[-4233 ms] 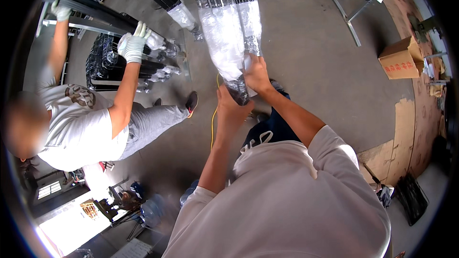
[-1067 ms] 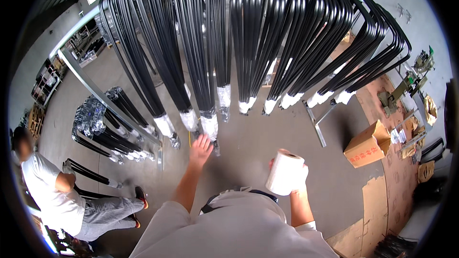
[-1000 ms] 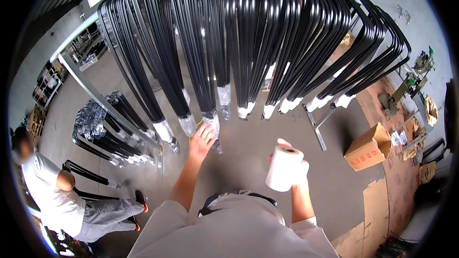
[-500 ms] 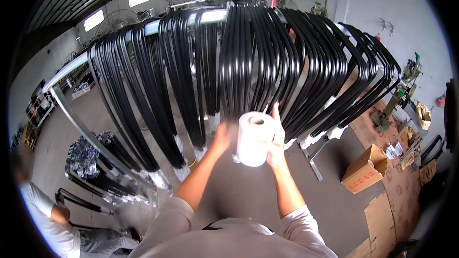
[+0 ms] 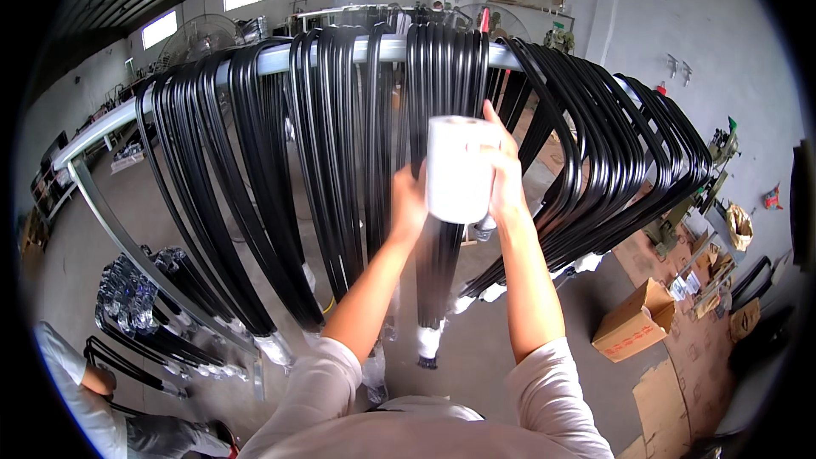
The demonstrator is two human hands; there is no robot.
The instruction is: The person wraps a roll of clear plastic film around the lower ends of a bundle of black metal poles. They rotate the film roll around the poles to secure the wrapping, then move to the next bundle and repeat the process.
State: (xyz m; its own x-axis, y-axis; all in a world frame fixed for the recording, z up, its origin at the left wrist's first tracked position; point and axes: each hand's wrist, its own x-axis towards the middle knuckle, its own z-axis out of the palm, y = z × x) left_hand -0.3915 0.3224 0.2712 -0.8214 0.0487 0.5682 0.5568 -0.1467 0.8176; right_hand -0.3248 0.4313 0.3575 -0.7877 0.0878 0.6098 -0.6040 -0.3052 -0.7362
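My right hand (image 5: 505, 172) grips a roll of white film (image 5: 457, 174) held upright in front of a bundle of long black strips (image 5: 438, 280). To the left of the roll, my left hand (image 5: 409, 204) is curled round the left side of that bundle; the roll and strips partly hide its fingers. Over a metal rail (image 5: 393, 49) the strips hang folded in several groups. White wrapping (image 5: 428, 342) covers the bundle's lower end, which shows below the roll.
More black strips hang to the left (image 5: 225, 161) and right (image 5: 595, 153). An open cardboard box (image 5: 633, 331) stands on the floor at right. Foil-covered strips (image 5: 127, 289) rest at left, near another person's arm (image 5: 98, 380). Behind the rail is a large fan (image 5: 204, 38).
Both hands and the film roll have risen along the strips. The bundle in front of me now hangs narrower, apart from the groups at right. The other person is further out of view.
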